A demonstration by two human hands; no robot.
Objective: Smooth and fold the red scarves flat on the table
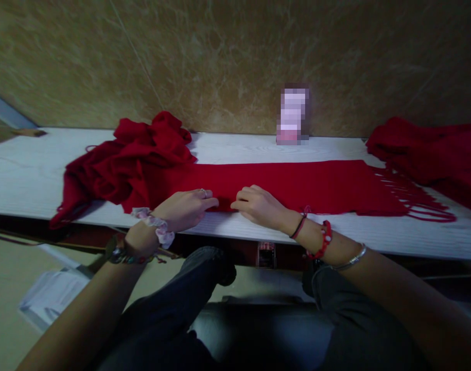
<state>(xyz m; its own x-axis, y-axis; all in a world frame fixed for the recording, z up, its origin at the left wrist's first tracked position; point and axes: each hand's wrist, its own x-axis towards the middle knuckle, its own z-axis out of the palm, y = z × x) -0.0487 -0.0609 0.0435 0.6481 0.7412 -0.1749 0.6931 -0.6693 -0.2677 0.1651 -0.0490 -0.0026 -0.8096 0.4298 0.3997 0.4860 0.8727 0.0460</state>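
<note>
A red scarf (pixel 304 185) lies lengthwise on the white table, its middle and right part spread flat. Fringe hangs off its right end, and the left part is heaped in loose folds. At the near edge of the cloth, my left hand (pixel 185 208) is closed with its fingertips on the fabric. My right hand (pixel 260 207) sits a short gap to the right, fingers curled and pinching that same edge. The undersides of both hands' fingers are partly hidden.
More red cloth (pixel 432 154) is piled at the table's right end. A small blurred-out object (pixel 292 116) stands at the back against the marbled wall (pixel 227 62). The white tabletop (pixel 235 225) ends just before my knees. A pale bin-like container (pixel 53 296) is on the floor at left.
</note>
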